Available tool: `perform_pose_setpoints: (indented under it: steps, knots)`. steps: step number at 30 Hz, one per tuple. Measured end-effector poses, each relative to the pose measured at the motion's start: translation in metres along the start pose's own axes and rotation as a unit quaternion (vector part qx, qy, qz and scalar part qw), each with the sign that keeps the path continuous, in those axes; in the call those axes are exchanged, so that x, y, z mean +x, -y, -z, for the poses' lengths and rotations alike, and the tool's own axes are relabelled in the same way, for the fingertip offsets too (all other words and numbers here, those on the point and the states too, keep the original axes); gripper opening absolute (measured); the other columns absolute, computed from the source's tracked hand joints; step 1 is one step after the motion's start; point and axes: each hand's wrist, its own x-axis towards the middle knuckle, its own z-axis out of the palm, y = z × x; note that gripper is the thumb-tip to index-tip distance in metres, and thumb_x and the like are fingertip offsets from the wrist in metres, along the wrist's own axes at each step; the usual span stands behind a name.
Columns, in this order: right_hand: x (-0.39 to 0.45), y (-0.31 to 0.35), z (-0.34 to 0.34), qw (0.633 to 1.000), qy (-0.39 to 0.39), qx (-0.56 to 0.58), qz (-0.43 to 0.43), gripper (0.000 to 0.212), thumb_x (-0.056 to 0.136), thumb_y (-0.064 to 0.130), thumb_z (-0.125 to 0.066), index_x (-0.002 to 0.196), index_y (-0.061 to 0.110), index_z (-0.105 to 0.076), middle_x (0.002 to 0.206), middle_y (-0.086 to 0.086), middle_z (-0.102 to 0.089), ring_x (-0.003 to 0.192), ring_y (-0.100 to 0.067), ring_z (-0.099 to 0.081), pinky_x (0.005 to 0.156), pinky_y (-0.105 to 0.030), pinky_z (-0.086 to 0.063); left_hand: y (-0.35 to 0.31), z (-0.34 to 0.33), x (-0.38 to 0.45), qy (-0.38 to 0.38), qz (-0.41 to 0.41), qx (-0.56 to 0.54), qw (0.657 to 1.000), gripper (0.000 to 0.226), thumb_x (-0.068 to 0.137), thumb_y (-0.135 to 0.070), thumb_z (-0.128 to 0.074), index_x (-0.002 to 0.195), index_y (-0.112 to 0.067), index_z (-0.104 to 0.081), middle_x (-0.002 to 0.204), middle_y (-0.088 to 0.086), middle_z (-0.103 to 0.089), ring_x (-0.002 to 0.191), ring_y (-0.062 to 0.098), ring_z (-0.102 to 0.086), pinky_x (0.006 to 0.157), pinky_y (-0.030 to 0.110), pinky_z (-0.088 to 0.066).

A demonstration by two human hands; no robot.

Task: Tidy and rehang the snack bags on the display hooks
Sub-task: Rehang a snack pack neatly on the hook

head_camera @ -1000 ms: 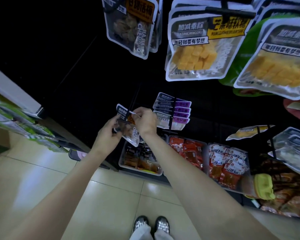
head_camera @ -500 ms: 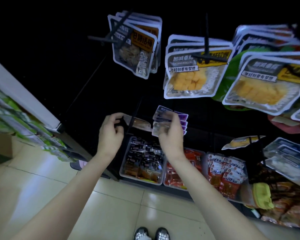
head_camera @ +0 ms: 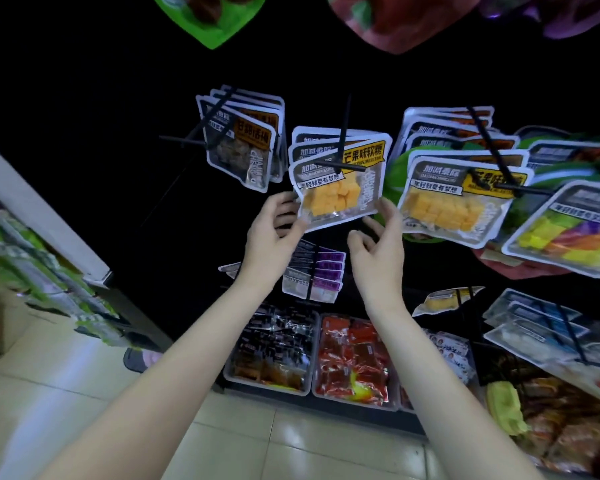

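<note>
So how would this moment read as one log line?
left hand: grips yellow-cube mango candy bag lower-left corner | right hand: fingertips at its lower-right edge | bag: on black hook

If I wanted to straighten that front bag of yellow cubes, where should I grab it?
Probably by its two lower corners, from below. The mango bag hangs from a hook through its top, so the bottom edge hangs free; the left hand and right hand come at it that way.
</note>
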Motion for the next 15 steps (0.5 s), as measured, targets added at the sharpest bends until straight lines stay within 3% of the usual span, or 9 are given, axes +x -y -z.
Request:
perform_pose_setpoints:
  steps: [3, 5, 8, 10, 12, 15]
  knots:
    - [-0.007, -0.006, -0.002, 0.999, 0.035, -0.038, -0.01, 0.036, 0.091, 0.0, -0.05, 0.126, 0.01, -0.047, 0.119, -0.002, -0.052, 0.097, -0.004, -0.051, 0.075, -0.001, -0.04, 0.024, 0.018, 0.0, -0.028, 0.01, 0.043, 0.999, 0.031, 0.09, -0.002, -0.055, 0.12, -0.009, -0.051, 0.107, -0.005, -0.058, 0.093, 0.005, -0.057, 0.081, 0.007, -0.043]
    - [-0.021, -0.022, -0.012, 0.987, 0.121, -0.103, -0.007, 0.036, 0.089, 0.0, -0.052, 0.125, 0.008, -0.047, 0.12, -0.005, -0.052, 0.102, -0.01, -0.052, 0.079, -0.003, -0.039, 0.055, 0.038, -0.01, -0.056, 0.049, 0.094, 0.993, 0.033, 0.089, 0.005, -0.05, 0.121, -0.003, -0.052, 0.108, 0.002, -0.058, 0.1, 0.016, -0.058, 0.08, 0.007, -0.042]
    - [-0.03, -0.055, -0.048, 0.934, 0.291, -0.205, 0.034, 0.05, 0.091, 0.006, -0.055, 0.138, 0.008, -0.036, 0.137, -0.006, -0.041, 0.129, -0.019, -0.038, 0.099, -0.017, -0.03, 0.097, 0.062, -0.031, -0.036, 0.091, 0.169, 0.981, 0.035, 0.09, 0.004, -0.049, 0.124, -0.003, -0.051, 0.11, 0.002, -0.056, 0.106, 0.017, -0.054, 0.083, 0.012, -0.037]
    - [-0.013, -0.072, -0.082, 0.903, 0.323, -0.272, 0.079, 0.058, 0.091, 0.005, -0.053, 0.143, 0.006, -0.027, 0.144, -0.011, -0.032, 0.135, -0.026, -0.028, 0.106, -0.028, -0.028, 0.112, 0.07, -0.041, -0.004, 0.084, 0.19, 0.978, 0.035, 0.09, 0.005, -0.05, 0.124, -0.005, -0.052, 0.109, -0.001, -0.055, 0.107, 0.016, -0.054, 0.085, 0.011, -0.036]
    - [0.012, -0.085, -0.115, 0.866, 0.337, -0.36, 0.086, 0.058, 0.09, 0.001, -0.052, 0.142, 0.002, -0.026, 0.142, -0.017, -0.034, 0.133, -0.032, -0.029, 0.105, -0.033, -0.028, 0.119, 0.074, -0.046, 0.023, 0.091, 0.195, 0.976, 0.037, 0.09, 0.005, -0.05, 0.125, -0.007, -0.052, 0.113, -0.002, -0.056, 0.11, 0.013, -0.052, 0.091, 0.014, -0.036]
    - [0.038, -0.098, -0.145, 0.803, 0.369, -0.464, 0.057, 0.036, 0.091, 0.007, -0.051, 0.126, -0.001, -0.048, 0.126, -0.023, -0.05, 0.12, -0.035, -0.042, 0.094, -0.037, -0.038, 0.123, 0.08, -0.051, 0.045, 0.102, 0.197, 0.974, 0.04, 0.091, 0.002, -0.05, 0.129, -0.01, -0.049, 0.122, 0.0, -0.054, 0.116, 0.011, -0.048, 0.098, 0.021, -0.036]
